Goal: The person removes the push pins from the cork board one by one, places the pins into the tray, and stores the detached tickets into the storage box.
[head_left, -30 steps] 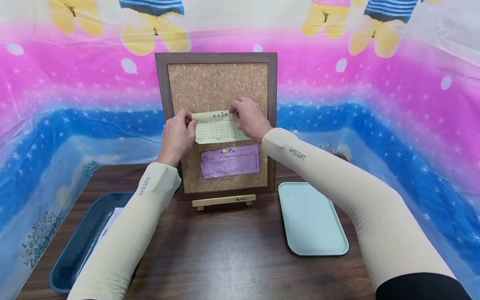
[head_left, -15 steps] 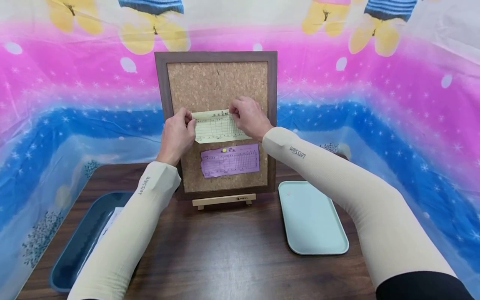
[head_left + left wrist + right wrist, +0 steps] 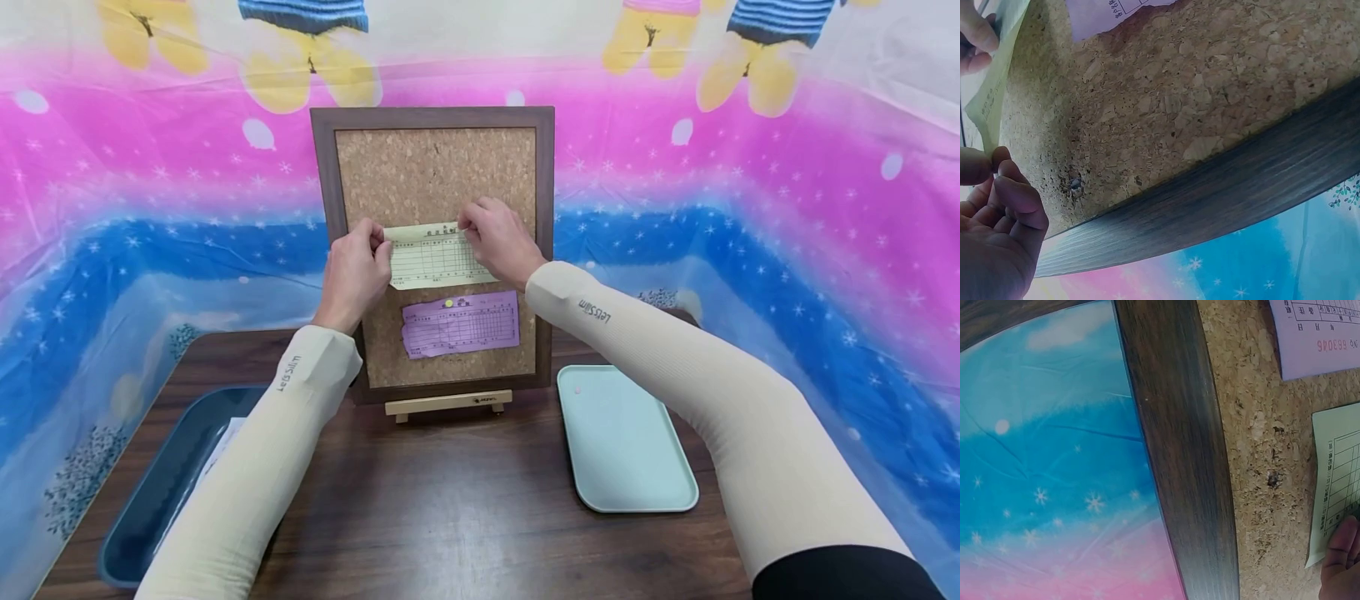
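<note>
A pale green printed form slip (image 3: 427,260) lies against the upright corkboard (image 3: 435,171). My left hand (image 3: 355,271) pinches its left edge between thumb and forefinger, which the left wrist view also shows. At the slip's upper right my right hand (image 3: 501,240) has curled fingers, with thumb and fingertips pinched together at the top edge. I cannot tell whether a small pin sits between those fingertips. Below hangs a purple form slip (image 3: 461,327) with ragged edges, fixed by a yellow round-headed pin (image 3: 449,304) near its top.
A wooden stand (image 3: 447,405) props the framed board on a dark wooden table (image 3: 420,500). On the right is a pale mint tray (image 3: 630,450) bearing a tiny pink pin (image 3: 577,390). A dark blue tray (image 3: 127,517) with papers (image 3: 217,454) sits left, partly behind the left sleeve.
Both hands stay at the pale green slip, with hardly any movement. The whole head view shifts very slightly up and down.
</note>
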Available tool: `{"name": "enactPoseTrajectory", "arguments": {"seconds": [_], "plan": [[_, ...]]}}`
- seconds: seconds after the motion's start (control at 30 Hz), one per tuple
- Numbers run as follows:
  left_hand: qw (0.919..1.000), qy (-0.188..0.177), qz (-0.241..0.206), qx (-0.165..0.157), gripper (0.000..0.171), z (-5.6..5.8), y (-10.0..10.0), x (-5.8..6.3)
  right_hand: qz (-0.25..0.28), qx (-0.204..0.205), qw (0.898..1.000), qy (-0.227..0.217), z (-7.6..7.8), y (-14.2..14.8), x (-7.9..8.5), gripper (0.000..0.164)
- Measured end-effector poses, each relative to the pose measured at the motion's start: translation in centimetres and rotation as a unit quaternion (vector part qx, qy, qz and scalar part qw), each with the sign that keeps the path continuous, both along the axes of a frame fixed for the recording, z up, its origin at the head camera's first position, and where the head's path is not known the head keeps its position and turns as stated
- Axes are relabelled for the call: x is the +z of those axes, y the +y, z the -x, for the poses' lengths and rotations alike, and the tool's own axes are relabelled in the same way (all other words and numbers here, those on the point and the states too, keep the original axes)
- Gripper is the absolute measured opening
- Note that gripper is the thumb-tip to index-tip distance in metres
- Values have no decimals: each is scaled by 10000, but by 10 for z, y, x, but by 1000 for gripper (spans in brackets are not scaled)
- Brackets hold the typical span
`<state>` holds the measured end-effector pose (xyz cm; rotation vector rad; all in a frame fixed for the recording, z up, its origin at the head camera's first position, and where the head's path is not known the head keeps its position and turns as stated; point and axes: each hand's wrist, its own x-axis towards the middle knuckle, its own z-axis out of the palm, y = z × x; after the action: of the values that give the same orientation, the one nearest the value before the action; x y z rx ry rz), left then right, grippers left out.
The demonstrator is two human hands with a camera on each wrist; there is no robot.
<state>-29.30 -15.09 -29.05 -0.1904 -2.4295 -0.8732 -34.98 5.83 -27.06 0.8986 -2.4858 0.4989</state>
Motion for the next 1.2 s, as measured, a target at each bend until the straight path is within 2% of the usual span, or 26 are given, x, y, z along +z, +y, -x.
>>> {"name": "enactPoseTrajectory", "arguments": {"seconds": [0.43,0.53,0.83,1.0,1.2], "plan": [[10000,-4,12,-1,15,1,0,1,-279,-342,9989,-166,-2,-3,4,12],[10000,46,-3,13,14,1,0,1,-246,-249,9993,-131,-1,-1,4,12],[9999,106,-131,-33,13,0,-5,0,-45,390,9991,137,-3,6,-5,16],[9993,168,-322,-124,13,-4,-12,-1,-29,516,9986,139,-8,10,-3,17],[9988,237,-364,-210,15,-9,-21,1,37,424,9990,149,-12,18,0,16]]}}
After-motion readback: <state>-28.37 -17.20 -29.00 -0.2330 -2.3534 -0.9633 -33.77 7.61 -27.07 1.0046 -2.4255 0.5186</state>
